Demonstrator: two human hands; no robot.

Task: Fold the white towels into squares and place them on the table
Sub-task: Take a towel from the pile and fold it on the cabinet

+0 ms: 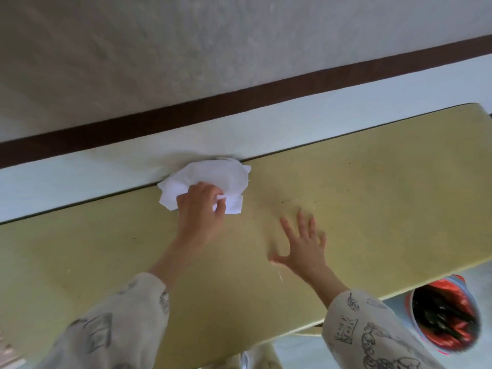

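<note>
Soft even daylight, faint shadows, overall blur (wide-angle edge warp).

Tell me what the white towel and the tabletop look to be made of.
White towel: soft thin cloth, probably cotton; it crumples into loose folds where the left hand grips it. Table: smooth, hard yellow-green top, possibly laminate or painted board; it is matte, speckled with dark marks, with a dark edge.

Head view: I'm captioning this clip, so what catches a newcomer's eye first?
The crumpled white towel at the far edge of the yellow table, gripped by the left hand. Beside it, the right hand is spread open over the tabletop. A red-lined bin sits below the table's near right edge.
</note>
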